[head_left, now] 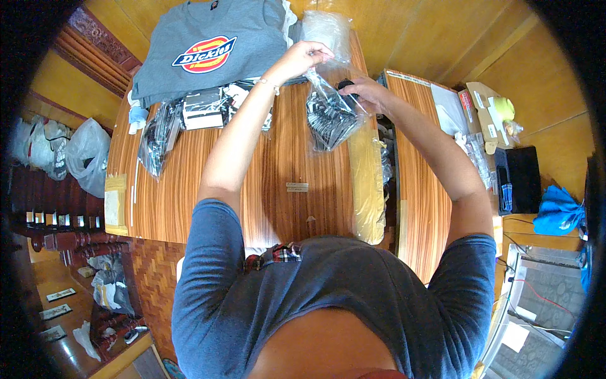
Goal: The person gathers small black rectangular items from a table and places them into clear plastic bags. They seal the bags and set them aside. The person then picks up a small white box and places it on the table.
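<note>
My left hand [305, 58] pinches the top edge of a clear plastic bag [329, 117] that hangs above the striped wooden table [189, 189]. The bag holds a stack of black-and-white printed cards. My right hand [367, 93] grips the bag's right side, with a small black object under its fingers. A folded grey T-shirt [208, 47] with a red, yellow and blue logo lies at the far side of the table, just left of my left hand.
More clear bags of black-and-white cards [161, 129] and loose cards [205, 107] lie left of centre. Another clear bag [328, 28] sits at the far edge. To the right stand a second wooden surface [423, 189], a cardboard box [486, 110], a black box [521, 180] and blue cloth [558, 215].
</note>
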`<state>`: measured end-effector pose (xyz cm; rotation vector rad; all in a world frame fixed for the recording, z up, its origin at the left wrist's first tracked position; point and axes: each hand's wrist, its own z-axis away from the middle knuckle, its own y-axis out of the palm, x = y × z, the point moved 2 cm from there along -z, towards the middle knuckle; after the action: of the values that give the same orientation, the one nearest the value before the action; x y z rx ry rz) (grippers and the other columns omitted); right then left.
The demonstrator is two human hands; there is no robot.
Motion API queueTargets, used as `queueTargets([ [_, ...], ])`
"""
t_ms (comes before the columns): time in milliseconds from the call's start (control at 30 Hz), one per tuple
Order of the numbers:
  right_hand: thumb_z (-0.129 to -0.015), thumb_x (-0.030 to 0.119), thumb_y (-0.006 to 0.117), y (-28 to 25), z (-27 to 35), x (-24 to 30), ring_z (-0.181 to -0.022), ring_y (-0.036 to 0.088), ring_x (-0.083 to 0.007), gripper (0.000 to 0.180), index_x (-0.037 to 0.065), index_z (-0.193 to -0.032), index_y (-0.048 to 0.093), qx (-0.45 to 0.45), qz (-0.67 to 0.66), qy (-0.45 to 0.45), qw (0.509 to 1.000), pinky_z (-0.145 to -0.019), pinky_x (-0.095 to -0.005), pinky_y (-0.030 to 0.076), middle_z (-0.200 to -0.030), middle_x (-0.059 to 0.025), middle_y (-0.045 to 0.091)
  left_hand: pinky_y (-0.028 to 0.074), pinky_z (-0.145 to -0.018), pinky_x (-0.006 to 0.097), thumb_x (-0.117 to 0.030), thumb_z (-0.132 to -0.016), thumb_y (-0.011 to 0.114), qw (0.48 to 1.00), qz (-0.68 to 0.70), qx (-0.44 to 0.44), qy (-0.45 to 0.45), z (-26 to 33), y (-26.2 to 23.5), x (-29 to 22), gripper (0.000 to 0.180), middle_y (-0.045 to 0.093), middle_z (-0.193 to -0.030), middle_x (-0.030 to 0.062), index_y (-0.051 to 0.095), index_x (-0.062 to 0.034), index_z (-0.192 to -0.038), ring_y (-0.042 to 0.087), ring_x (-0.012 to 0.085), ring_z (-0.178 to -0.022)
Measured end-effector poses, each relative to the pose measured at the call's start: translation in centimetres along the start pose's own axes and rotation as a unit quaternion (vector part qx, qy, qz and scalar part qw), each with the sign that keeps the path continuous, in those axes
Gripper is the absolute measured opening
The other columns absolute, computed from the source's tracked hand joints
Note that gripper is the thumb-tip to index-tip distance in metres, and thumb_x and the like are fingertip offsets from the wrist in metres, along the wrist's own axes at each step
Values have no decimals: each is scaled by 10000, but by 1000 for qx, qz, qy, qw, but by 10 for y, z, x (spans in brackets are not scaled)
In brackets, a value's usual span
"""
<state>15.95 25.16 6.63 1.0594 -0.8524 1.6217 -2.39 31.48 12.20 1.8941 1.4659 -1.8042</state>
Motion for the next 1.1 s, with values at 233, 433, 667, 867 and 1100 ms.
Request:
queueTargets([
  [233, -620, 99, 689, 5, 9, 9, -746, 602, -192, 473, -1, -1057, 535, 31, 37, 76, 996, -630, -350, 491, -868, -90, 617, 359, -436, 190, -101, -832, 515, 999, 28, 1, -23, 1, -1, 5, 182, 590, -743, -14, 642, -103, -962, 474, 42, -551],
  [433, -691, 82, 645, 7, 4, 14, -679, 547, -121, 423, 39, -1097, 535, -9, 71, -68, 995, -560, -293, 466, -808, -33, 580, 358, -441, 162, -188, -842, 561, 999, 34, 5, -7, -2, -3, 12, 153, 555, -731, -65, 643, -137, -960, 430, 16, -548],
  [667, -717, 77, 624, 11, 16, 17, -547, 467, -76, 373, 88, -1082, 546, 38, -11, -71, 997, -487, -199, 373, -682, 14, 536, 362, -441, 179, -193, -839, 568, 999, 45, 7, -8, -1, 0, 16, 159, 549, -719, -60, 645, -124, -961, 436, 27, -547],
  [867, -741, 173, 630, 4, 11, 30, -539, 486, -83, 154, 31, -773, 578, 106, 258, -103, 955, -490, -222, 388, -556, -2, 500, 368, -491, 189, -118, -824, 569, 998, 64, -3, 5, -1, 2, 11, 136, 579, -724, -30, 641, -76, -932, 427, 43, -549],
  [1100, -764, 108, 587, 4, 10, 19, -671, 579, -150, 240, 47, -994, 564, 100, -18, 96, 990, -614, -301, 452, -834, -70, 619, 374, -467, 188, -135, -828, 568, 999, 49, 7, -18, 3, 1, 3, 135, 580, -725, -37, 637, -93, -936, 443, 38, -545],
])
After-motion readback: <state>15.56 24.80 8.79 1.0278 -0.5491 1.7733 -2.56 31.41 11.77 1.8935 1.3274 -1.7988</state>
